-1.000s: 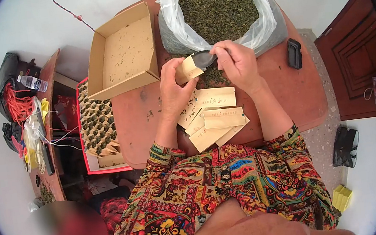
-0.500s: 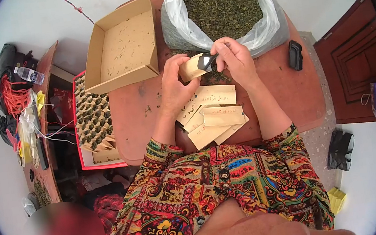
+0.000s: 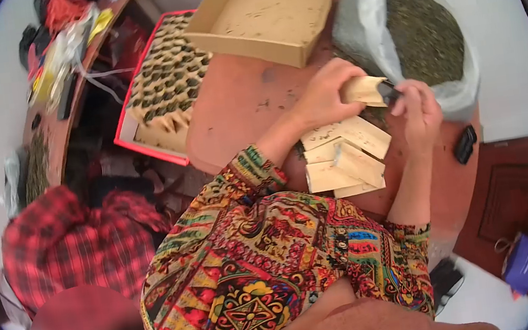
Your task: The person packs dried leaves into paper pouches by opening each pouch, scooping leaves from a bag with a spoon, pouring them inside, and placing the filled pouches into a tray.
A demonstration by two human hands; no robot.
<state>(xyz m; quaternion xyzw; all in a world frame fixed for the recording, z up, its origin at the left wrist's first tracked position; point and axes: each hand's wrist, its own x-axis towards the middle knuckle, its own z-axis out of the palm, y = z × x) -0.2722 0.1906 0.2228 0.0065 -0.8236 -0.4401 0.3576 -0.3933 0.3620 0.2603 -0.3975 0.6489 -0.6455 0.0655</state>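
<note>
My left hand (image 3: 333, 94) is closed round a small tan paper packet (image 3: 362, 91), its mouth turned to the right. My right hand (image 3: 419, 109) pinches a black scoop (image 3: 389, 91), whose end sits at the packet's mouth. How far the scoop reaches inside cannot be made out. Below my hands, several flat paper packets (image 3: 352, 157) lie overlapping on the reddish table (image 3: 243, 101). Beyond my right hand stands a clear plastic bag (image 3: 374, 16) with dark green dried leaves (image 3: 426, 33) in it.
An open cardboard box (image 3: 264, 8) with leaf crumbs stands at the back. Left of it, a red-edged box (image 3: 144, 94) holds rows of filled packets. A black object (image 3: 465, 145) lies near the right edge. A person in a red checked shirt (image 3: 79, 244) is at the left.
The view has swung, so the table and both hands appear farther right. My hands keep the packet and scoop together. More of the person in the checked shirt shows.
</note>
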